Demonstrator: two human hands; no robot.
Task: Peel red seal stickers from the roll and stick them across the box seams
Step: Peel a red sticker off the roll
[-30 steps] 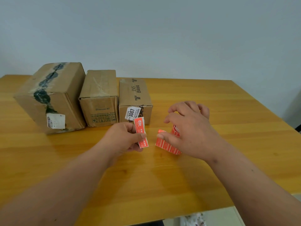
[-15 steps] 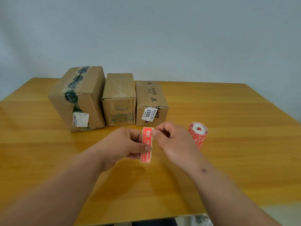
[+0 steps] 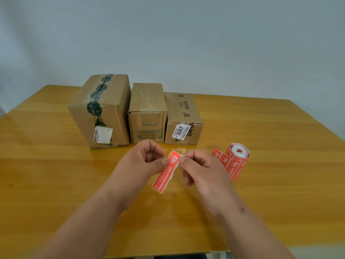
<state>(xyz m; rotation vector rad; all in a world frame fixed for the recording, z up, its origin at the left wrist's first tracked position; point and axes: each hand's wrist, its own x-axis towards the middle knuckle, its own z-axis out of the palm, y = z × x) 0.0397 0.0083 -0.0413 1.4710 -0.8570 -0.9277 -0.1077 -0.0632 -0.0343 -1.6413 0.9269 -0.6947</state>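
Right at the middle, two bare hands meet over one red seal sticker (image 3: 166,172): the left hand (image 3: 141,163) pinches its upper end between thumb and curled fingers, and the right hand (image 3: 200,168) pinches the same upper corner from the other side, its fingers tucked in. That sticker is a long narrow paper rectangle, glossy red with small white print and a white emblem near the top, and it hangs tilted, lower end toward the left, above the table; a thin white edge shows along its right side, though whether that is backing paper peeling away I cannot tell. Just beside the right hand lies one sticker roll (image 3: 236,161) on its side, a loosely wound cylinder of the same red labels with a white inner face and a short tail of labels trailing from it flat on the wood. Farther back stand three cardboard boxes side by side, touching or nearly so: the large box (image 3: 101,111) at the left, brown and creased, with a dark blotchy strip of tape along its top seam and a worn white label on its front; the middle box (image 3: 147,113), smaller, with clear crinkled tape and faint printed symbols; and the low box (image 3: 183,118) at the right, printed with black letters and a white label reading 3007. All rest on one smooth, shiny, yellow wooden table (image 3: 270,202) before a plain pale wall (image 3: 205,43)
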